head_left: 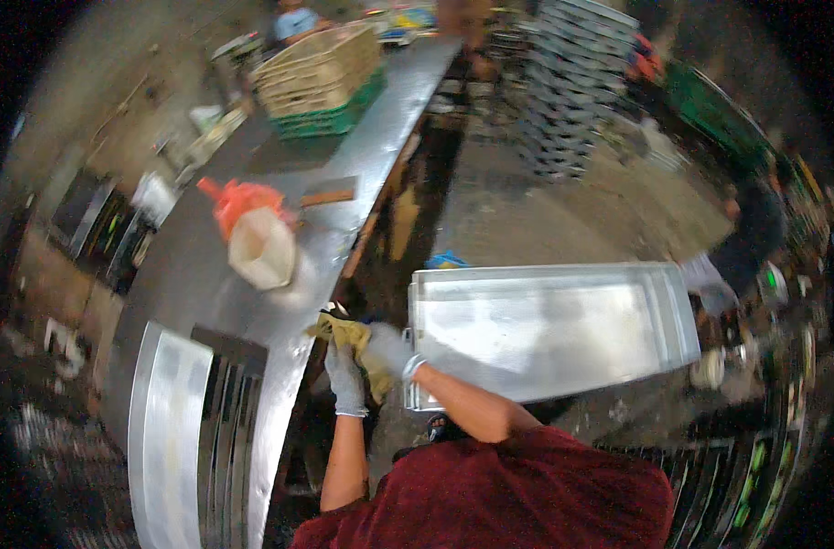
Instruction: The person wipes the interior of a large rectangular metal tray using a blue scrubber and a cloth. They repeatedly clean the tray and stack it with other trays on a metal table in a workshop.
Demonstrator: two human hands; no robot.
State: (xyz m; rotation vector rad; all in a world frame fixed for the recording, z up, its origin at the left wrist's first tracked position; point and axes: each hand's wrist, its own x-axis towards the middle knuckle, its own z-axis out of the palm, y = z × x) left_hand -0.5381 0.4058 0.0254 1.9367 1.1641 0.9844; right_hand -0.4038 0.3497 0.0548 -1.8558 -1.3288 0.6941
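Observation:
A crumpled yellowish cloth point(377, 373) is bunched between my two hands at the right edge of the metal-topped table point(174, 274). My left hand point(345, 380), in a pale grey work glove, is closed on the cloth from below. From the right, my right hand point(391, 349), gloved the same way and a little blurred, grips the cloth too. Something small and dark shows just past the cloth's upper end; its kind is too blurred to make out. Close beside my right hand lies a large, shallow, rectangular metal tray point(545, 329).
On the table stand a beige container point(262, 249) with a red plastic bag point(247, 203), a brown strip point(328, 197) and a silvery metal panel point(172, 403). Farther off are beige crates point(316, 69) on a green one. A tall stack of metal trays point(577, 91) rises at the back right.

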